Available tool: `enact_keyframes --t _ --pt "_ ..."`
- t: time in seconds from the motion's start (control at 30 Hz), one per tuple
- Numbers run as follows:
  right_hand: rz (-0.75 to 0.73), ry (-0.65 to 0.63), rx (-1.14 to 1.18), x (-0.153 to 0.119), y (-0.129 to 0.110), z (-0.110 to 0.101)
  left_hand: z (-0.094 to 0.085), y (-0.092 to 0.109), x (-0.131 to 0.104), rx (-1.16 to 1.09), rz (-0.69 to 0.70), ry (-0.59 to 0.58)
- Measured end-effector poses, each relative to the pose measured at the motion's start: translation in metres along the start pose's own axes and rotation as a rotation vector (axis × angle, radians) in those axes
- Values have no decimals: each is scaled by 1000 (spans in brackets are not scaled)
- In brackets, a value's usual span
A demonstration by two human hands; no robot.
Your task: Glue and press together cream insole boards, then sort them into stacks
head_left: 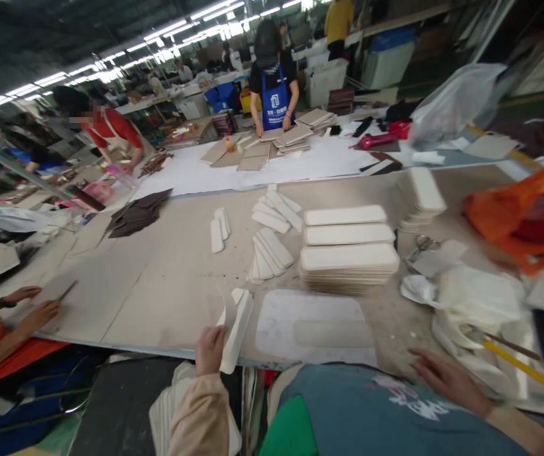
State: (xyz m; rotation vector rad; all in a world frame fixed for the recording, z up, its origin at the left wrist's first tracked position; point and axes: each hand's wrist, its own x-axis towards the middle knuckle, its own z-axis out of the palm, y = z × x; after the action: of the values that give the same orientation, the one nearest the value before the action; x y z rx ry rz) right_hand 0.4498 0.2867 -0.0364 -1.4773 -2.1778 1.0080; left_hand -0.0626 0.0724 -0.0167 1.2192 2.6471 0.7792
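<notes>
My left hand (209, 349) is at the table's front edge, its fingers pinched on a thin, pale strip (229, 309) that curls upward. Right beside it lies a white rounded-end panel (239, 330), partly over the edge; whether the two are joined I cannot tell. My right hand (447, 378) hangs at the front edge on the right, fingers stretched out and holding nothing. Between the hands a translucent white sheet (276, 323) lies flat, with a pale rounded strip (332, 334) on it. Stacked white panels (350, 258) stand behind that sheet.
Fanned white pieces (270, 253) and dark sheets (139, 213) lie on the table (171, 266). At right are scissors (422, 246), a cream bundle (478, 291) and an orange bag (521, 215). A co-worker's hands (38, 307) work at left; another person (274, 85) stands opposite.
</notes>
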Motion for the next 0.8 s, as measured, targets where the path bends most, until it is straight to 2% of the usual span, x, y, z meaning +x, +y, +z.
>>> enact_keyframes --t 0.07,0.17,0.23,0.3,0.37,0.43,0.5,0.67,0.8 --pt "-8 -35 65 4 -3 1 -5 31 -7 -75 130 -135" --pt "-207 -15 77 21 -31 7 5 88 -23 -155 323 -454" --pt "-409 -34 28 34 -57 14 23 125 -34 -179 354 -638" --pt "-564 -144 1 44 -78 24 44 156 -40 -212 317 -785" --pt "-584 -313 -15 50 -87 34 65 175 -42 -240 291 -856" --pt "-465 -476 -31 52 -84 45 81 181 -41 -267 246 -882" --pt "-312 -559 -43 49 -70 52 92 175 -40 -298 155 -887" --pt "-77 -508 -66 39 -32 60 108 138 -45 -400 -158 -922" --pt "73 -424 -89 42 -17 67 123 121 -48 -417 -336 -825"
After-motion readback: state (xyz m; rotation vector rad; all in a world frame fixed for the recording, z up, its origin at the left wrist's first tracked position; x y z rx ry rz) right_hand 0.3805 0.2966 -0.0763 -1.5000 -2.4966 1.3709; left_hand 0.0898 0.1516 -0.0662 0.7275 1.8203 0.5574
